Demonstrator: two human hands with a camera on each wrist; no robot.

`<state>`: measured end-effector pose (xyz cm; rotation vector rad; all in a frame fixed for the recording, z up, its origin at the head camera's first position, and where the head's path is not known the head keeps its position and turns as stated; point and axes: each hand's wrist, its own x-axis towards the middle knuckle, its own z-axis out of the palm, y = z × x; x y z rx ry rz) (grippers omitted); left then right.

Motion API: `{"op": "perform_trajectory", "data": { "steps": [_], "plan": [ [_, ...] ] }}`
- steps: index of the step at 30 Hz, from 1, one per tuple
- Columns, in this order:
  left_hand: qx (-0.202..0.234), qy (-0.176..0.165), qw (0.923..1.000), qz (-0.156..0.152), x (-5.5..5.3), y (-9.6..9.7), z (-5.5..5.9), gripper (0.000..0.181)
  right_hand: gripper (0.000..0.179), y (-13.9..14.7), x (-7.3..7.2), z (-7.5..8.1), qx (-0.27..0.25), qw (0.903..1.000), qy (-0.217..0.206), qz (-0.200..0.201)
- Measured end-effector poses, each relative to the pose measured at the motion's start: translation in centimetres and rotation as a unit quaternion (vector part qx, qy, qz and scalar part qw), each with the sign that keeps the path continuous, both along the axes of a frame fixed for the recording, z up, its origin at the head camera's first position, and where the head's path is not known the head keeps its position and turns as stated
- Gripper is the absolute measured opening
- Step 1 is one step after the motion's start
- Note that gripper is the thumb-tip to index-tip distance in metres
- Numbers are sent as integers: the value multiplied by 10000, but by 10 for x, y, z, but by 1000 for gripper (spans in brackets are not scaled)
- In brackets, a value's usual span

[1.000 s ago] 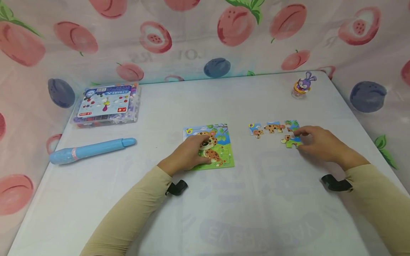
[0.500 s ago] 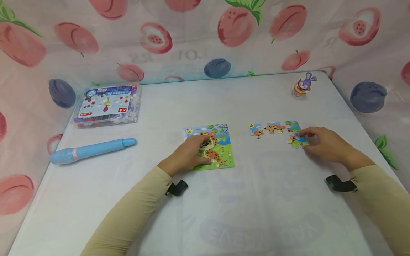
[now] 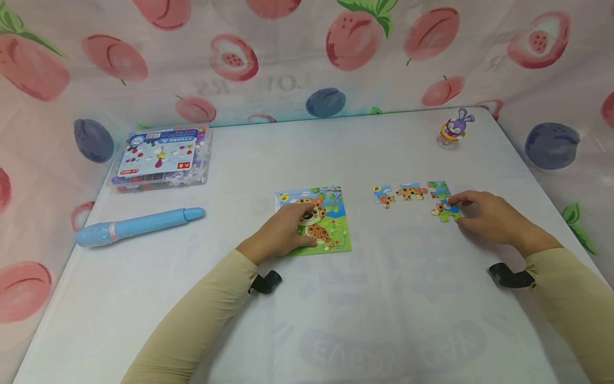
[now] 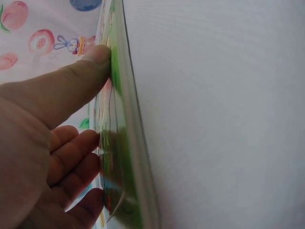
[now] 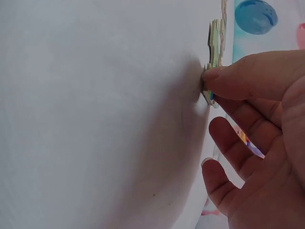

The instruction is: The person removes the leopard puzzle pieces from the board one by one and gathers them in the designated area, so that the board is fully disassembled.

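The right hand [image 3: 489, 216] pinches a jigsaw piece [image 3: 448, 211], at three o'clock from the puzzle board [image 3: 338, 224]; the left hand [image 3: 283, 229] rests unclenched on that board. Judged risk: a skewed push could ride the piece over its twelve-o'clock neighbour [image 3: 440, 188]. Free table [image 3: 393, 298] extends toward seven o'clock; its edge lies beyond, at three.

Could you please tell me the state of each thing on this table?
Board: lying flat, left hand resting on it
Left piece: flat, picture up
Middle piece: flat, picture up
Top right piece: flat, picture up
Lower right piece: picture up, pinched by right hand
Case: lid appears closed, filled
Blue wand: lying down
Figurine: standing upright
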<state>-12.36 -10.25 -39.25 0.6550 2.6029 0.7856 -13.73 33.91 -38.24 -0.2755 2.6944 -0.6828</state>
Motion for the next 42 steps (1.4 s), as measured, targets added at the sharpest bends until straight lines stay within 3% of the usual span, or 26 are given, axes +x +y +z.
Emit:
{"op": "perform_trajectory", "data": {
  "steps": [12,23,31,42],
  "plan": [
    [43,-53,10000,29,-1,0,0,80,55,-6,1,15,-3,9995,247,-215],
    [-74,-1,9999,122,1,-8,1,77,49,-27,-2,13,-317,9969,693,192],
    [-27,-19,9987,517,-1,-29,-2,77,50,-54,-4,14,-428,9968,559,385],
    [-141,109,9991,389,3,-30,3,74,47,-102,-13,8,-815,9903,551,983]
  ]
}}
